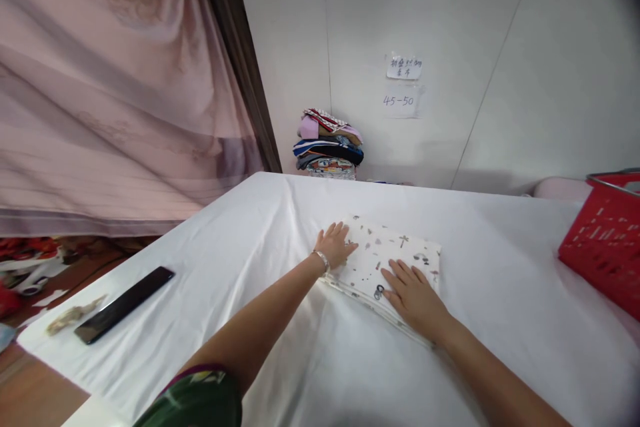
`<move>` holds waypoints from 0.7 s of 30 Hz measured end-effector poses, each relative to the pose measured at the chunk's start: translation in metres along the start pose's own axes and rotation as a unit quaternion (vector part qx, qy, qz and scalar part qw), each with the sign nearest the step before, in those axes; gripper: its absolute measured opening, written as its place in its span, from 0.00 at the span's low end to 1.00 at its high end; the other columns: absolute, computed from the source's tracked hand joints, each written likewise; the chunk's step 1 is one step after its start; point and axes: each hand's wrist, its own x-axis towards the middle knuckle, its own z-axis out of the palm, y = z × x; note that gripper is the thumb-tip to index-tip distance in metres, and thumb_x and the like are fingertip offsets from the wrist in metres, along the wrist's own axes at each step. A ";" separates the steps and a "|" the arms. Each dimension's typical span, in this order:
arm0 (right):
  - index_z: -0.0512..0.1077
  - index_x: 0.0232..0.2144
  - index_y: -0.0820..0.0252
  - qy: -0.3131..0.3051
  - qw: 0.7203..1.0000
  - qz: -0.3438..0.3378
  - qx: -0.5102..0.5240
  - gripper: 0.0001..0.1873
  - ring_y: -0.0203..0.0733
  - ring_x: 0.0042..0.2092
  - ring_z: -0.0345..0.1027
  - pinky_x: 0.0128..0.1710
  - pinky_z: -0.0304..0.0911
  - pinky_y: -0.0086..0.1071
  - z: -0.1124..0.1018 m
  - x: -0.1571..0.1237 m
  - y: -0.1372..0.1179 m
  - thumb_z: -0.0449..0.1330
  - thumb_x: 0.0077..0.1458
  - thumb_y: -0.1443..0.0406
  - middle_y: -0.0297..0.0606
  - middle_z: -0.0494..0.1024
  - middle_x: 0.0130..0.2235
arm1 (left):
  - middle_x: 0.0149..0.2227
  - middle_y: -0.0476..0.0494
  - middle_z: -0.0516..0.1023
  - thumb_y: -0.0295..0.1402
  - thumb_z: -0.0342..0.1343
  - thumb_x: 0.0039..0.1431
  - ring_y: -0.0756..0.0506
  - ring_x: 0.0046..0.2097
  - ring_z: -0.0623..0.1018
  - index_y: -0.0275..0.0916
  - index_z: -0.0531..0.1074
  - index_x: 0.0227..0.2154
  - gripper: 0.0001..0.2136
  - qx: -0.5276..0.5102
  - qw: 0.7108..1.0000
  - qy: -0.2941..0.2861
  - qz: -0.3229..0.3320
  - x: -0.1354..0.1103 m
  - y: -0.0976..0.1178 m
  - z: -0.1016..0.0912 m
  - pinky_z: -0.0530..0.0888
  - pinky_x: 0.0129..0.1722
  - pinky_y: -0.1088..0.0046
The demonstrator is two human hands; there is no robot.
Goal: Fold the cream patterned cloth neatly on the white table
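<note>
Head view: folded white printed cloth (369, 257) flat on white tablecloth (235, 247), beneath both hands. Left hand (335, 247) palm down, fingers fanned, on cloth's left part; right hand (415, 297) likewise on near right part. Neither grips anything. Risks, as judged: uneven palm pressure could shear stacked layers visible along near edge; creased tablecloth could drag with sideways push; bracelet (323, 260) beside cloth edge could snag fabric. Red basket (607, 240) well apart, unlikely obstruction.

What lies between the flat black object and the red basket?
In the head view, the folded patterned cloth, with the left hand and right hand on it.
</note>
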 end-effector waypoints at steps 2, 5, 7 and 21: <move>0.57 0.58 0.55 0.002 1.000 0.000 -0.003 0.27 0.47 0.63 0.40 0.59 0.41 0.46 0.002 0.000 0.000 0.39 0.61 0.53 0.41 0.51 0.63 | 0.65 0.45 0.43 0.51 0.38 0.58 0.42 0.64 0.42 0.41 0.50 0.60 0.30 0.009 1.000 0.002 0.017 0.014 0.005 0.003 0.43 0.61 0.53; 0.57 0.58 0.55 0.007 1.000 -0.005 -0.004 0.26 0.48 0.63 0.40 0.59 0.41 0.47 0.004 0.001 0.001 0.39 0.61 0.53 0.41 0.52 0.63 | 0.65 0.46 0.39 0.53 0.36 0.57 0.40 0.64 0.43 0.41 0.46 0.61 0.32 -0.007 0.999 -0.035 0.001 0.027 0.005 0.012 0.44 0.60 0.54; 0.58 0.57 0.55 0.009 1.000 -0.008 -0.003 0.26 0.48 0.63 0.40 0.59 0.41 0.47 0.004 0.001 0.001 0.39 0.61 0.53 0.41 0.52 0.63 | 0.65 0.47 0.37 0.54 0.35 0.56 0.40 0.64 0.43 0.43 0.43 0.62 0.34 -0.025 0.998 -0.051 -0.009 0.030 0.001 0.017 0.47 0.60 0.54; 0.57 0.58 0.55 -0.003 1.000 0.001 0.010 0.26 0.50 0.63 0.40 0.58 0.40 0.48 -0.003 0.002 -0.003 0.40 0.61 0.54 0.43 0.52 0.62 | 0.65 0.47 0.41 0.56 0.31 0.56 0.41 0.65 0.40 0.43 0.47 0.61 0.34 0.032 0.997 -0.014 0.070 0.029 0.015 0.037 0.40 0.60 0.52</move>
